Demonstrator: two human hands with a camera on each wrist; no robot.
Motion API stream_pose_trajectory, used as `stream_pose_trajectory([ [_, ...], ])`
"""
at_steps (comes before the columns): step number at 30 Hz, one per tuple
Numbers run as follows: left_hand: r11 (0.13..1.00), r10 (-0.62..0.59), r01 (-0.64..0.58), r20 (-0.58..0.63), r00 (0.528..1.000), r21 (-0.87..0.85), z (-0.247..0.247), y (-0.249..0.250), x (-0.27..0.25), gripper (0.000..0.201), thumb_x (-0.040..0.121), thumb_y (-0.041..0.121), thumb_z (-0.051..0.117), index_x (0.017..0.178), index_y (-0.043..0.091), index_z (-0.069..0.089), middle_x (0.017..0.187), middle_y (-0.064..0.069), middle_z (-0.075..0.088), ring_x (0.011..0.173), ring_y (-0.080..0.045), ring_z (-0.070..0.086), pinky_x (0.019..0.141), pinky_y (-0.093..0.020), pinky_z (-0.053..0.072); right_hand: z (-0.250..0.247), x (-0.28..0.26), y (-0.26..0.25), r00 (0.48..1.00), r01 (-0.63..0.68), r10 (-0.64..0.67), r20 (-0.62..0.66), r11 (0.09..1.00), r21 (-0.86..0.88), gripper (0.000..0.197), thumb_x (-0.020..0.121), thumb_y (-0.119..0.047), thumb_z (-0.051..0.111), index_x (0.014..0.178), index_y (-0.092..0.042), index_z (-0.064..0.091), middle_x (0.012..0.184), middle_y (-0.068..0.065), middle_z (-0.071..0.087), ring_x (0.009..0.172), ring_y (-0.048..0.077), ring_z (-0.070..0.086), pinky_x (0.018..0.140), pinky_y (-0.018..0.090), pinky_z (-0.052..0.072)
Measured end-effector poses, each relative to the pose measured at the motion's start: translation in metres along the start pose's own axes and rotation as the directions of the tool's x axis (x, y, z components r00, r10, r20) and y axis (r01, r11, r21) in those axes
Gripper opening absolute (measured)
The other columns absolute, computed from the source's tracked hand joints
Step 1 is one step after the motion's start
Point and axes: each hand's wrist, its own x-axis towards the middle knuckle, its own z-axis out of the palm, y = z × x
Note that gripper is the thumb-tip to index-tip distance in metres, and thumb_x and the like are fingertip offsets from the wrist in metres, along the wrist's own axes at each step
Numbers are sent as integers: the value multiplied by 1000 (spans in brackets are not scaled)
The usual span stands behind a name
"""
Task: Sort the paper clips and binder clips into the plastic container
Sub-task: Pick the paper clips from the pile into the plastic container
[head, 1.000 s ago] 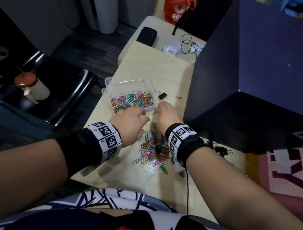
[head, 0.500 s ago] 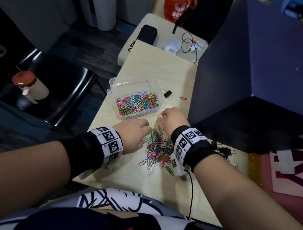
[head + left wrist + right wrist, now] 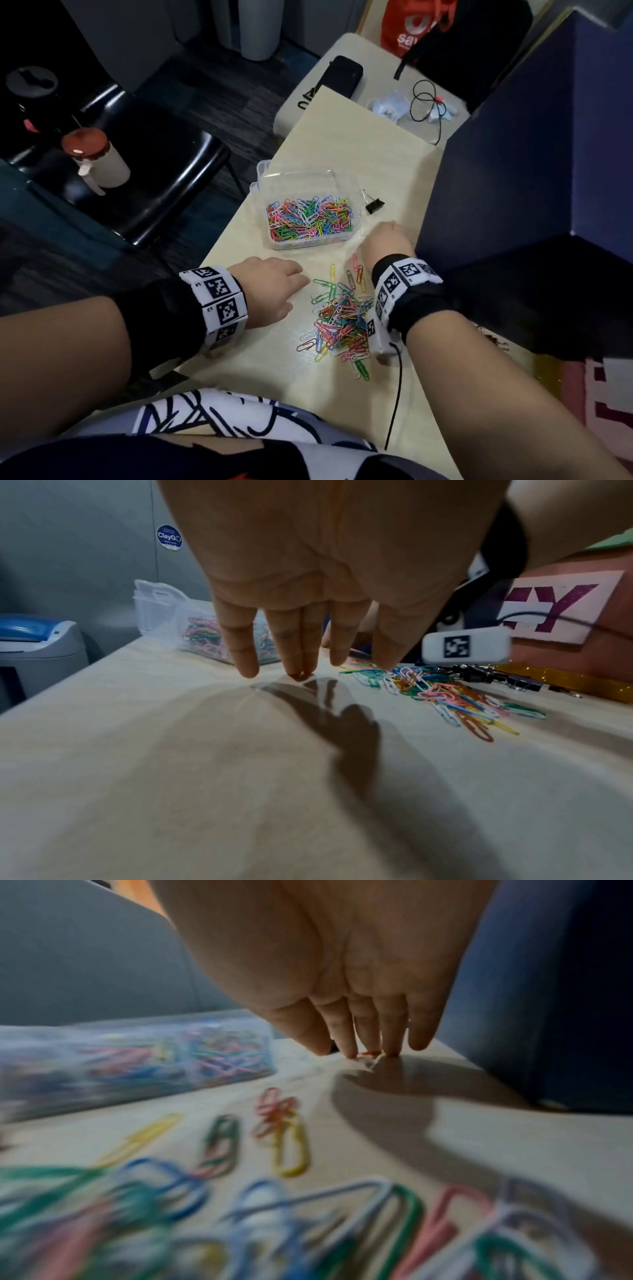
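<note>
A clear plastic container (image 3: pixel 260 174) holds several coloured paper clips (image 3: pixel 308 219). A loose pile of paper clips (image 3: pixel 342 315) lies on the table between my wrists. My left hand (image 3: pixel 294 284) is left of the pile, its straight fingertips (image 3: pixel 301 669) touching the bare tabletop and holding nothing. My right hand (image 3: pixel 387 236) reaches past the pile, right of the container. Its straight fingertips (image 3: pixel 352 1050) press on one red paper clip (image 3: pixel 368 1054). A black binder clip (image 3: pixel 375 206) lies beside the container's right wall.
A tall dark blue box (image 3: pixel 531 154) stands close on the right. More black binder clips (image 3: pixel 524 681) lie right of the pile. Beyond the table's (image 3: pixel 260 370) left edge are a black chair (image 3: pixel 164 192) and a white bottle (image 3: pixel 99 161). A cable (image 3: pixel 397 394) trails from my right wrist.
My right hand has moved forward and right, from over the pile to the lone red clip by the blue box. My left hand has settled on the table left of the pile.
</note>
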Motion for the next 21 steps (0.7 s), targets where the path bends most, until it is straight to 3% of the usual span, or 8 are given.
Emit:
stream_pose_trajectory([
  [4, 1000, -5, 5, 6, 1000, -7, -4, 2, 3, 54, 96, 37, 40, 147, 24, 26, 152, 3, 27, 135, -22, 34, 105, -40, 38, -1, -21, -8, 994, 105, -102, 34, 990, -94, 35, 87, -10, 43, 118, -13, 58, 118, 9, 52, 110, 31, 53, 92, 44, 49],
  [8, 1000, -19, 20, 33, 999, -14, -6, 2, 6, 54, 96, 37, 40, 147, 24, 27, 154, 3, 26, 136, -22, 34, 105, -41, 39, -18, -7, -2, 997, 38, -37, -71, 999, 19, 34, 90, -10, 44, 122, -12, 53, 126, 10, 46, 117, 31, 47, 95, 44, 45],
  [12, 999, -32, 33, 57, 998, -12, -1, 2, 5, 54, 96, 36, 40, 147, 24, 27, 158, 6, 18, 139, -20, 30, 107, -41, 37, -17, 12, 0, 976, 153, -140, -167, 986, 65, 41, 90, -8, 42, 130, -13, 47, 138, 12, 39, 123, 34, 43, 99, 42, 40],
  [15, 999, -37, 38, 61, 997, -11, 3, 0, 4, 54, 96, 35, 41, 147, 25, 28, 159, 9, 13, 140, -19, 28, 107, -42, 37, -8, 19, -2, 972, 232, -229, -53, 972, 48, 57, 87, -4, 40, 141, -22, 37, 153, 10, 24, 133, 34, 35, 108, 41, 35],
  [18, 999, -37, 38, 74, 997, -13, 4, 0, 4, 53, 95, 35, 42, 146, 25, 30, 158, 10, 14, 140, -19, 29, 107, -41, 38, -3, 16, -4, 956, 294, -293, 30, 955, -43, 62, 84, -4, 44, 142, -23, 35, 156, 7, 16, 131, 34, 35, 107, 39, 36],
  [21, 999, -35, 35, 75, 997, 7, -1, 1, 6, 50, 95, 34, 42, 143, 25, 35, 153, 5, 28, 133, -22, 38, 102, -41, 42, -7, 0, -2, 951, 298, -295, 95, 955, -15, 68, 80, -1, 44, 144, -21, 34, 159, 2, 11, 133, 31, 37, 106, 38, 39],
])
